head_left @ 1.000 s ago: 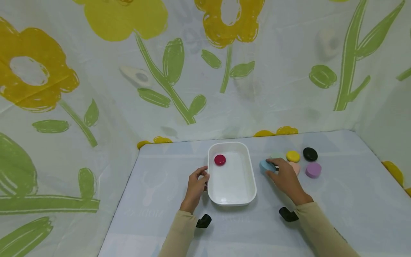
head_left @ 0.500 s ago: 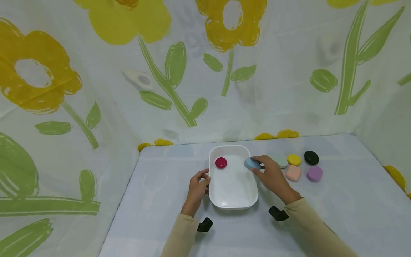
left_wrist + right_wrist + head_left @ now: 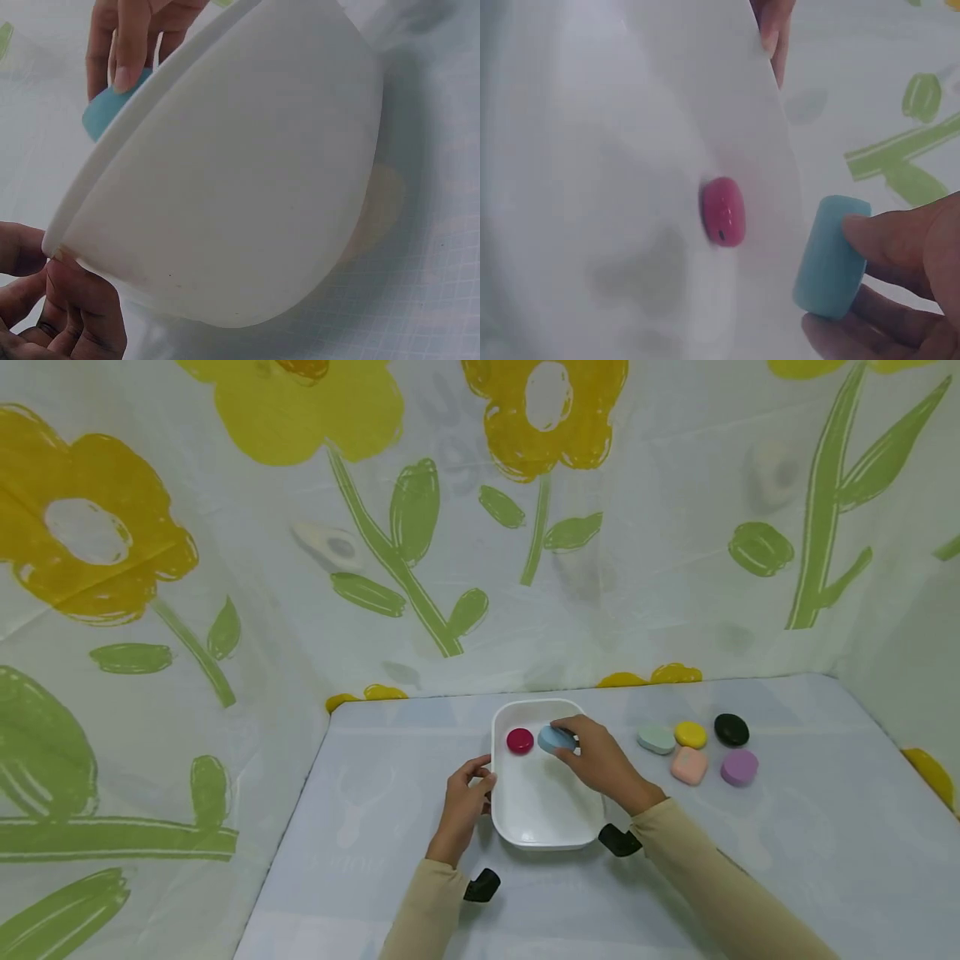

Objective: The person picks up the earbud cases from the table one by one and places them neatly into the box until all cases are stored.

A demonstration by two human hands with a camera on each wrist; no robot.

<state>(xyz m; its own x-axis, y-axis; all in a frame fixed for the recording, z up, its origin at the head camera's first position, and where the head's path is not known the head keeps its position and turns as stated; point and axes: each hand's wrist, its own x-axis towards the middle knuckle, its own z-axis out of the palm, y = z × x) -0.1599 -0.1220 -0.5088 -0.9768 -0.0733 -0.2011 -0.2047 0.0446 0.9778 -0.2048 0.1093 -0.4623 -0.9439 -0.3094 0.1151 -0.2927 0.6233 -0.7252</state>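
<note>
Nearest you are your two beige sleeves, left (image 3: 427, 906) and right (image 3: 720, 868), with a black fitting beside each wrist, left (image 3: 482, 886) and right (image 3: 620, 841). Your left hand (image 3: 463, 802) pinches the left rim of the one white tray (image 3: 547, 810), thumb and fingers curled at the edge. Your right hand (image 3: 603, 764) pinches the one blue piece (image 3: 553, 740) between thumb and fingers, over the tray. Just left of it, apart from it, one red piece (image 3: 520, 742) lies in the tray; in your right wrist view it is glossy and pinkish.

To the right of the tray you have five more pieces, one of each colour: purple (image 3: 740, 767) and peach (image 3: 689, 766) nearer you, pale green (image 3: 656, 739), yellow (image 3: 690, 735) and black (image 3: 731, 730) farther back. That makes seven pieces in all, two of them in or over the tray.

Your table (image 3: 360, 827) wears a pale grey-blue cloth with faint markings (image 3: 352, 862). Beyond it, a whitish hanging sheet (image 3: 660, 552) rises behind and at both sides, printed with large yellow and orange flowers (image 3: 551, 402) and green leaves (image 3: 415, 510). The cloth's markings are too faint for you to read.
</note>
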